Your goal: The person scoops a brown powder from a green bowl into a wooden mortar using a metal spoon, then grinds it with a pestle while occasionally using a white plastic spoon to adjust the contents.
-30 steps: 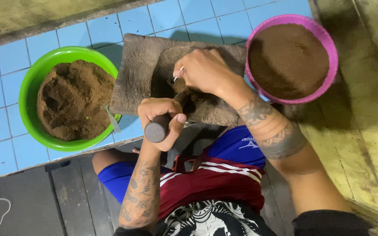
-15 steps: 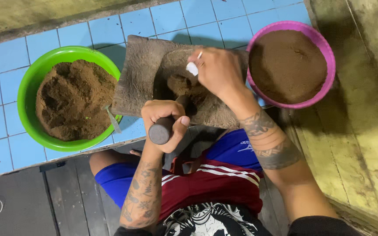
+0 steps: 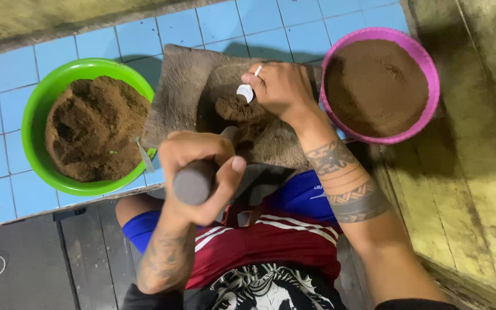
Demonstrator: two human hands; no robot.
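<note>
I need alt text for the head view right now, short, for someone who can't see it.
Seen from above, the left hand grips a dark stone roller while the right hand holds a small white spoon over brown paste on a grinding slab. A green bowl of coarse brown material sits left, a pink bowl of fine brown powder right.

The left hand (image 3: 199, 172) grips a dark pestle (image 3: 193, 182) over a stone slab (image 3: 185, 95). The right hand (image 3: 282, 89) holds a white spoon (image 3: 247, 90) above brown powder (image 3: 233, 108) there. A green bowl (image 3: 38, 109) and a pink bowl (image 3: 429, 74) flank the slab.
</note>
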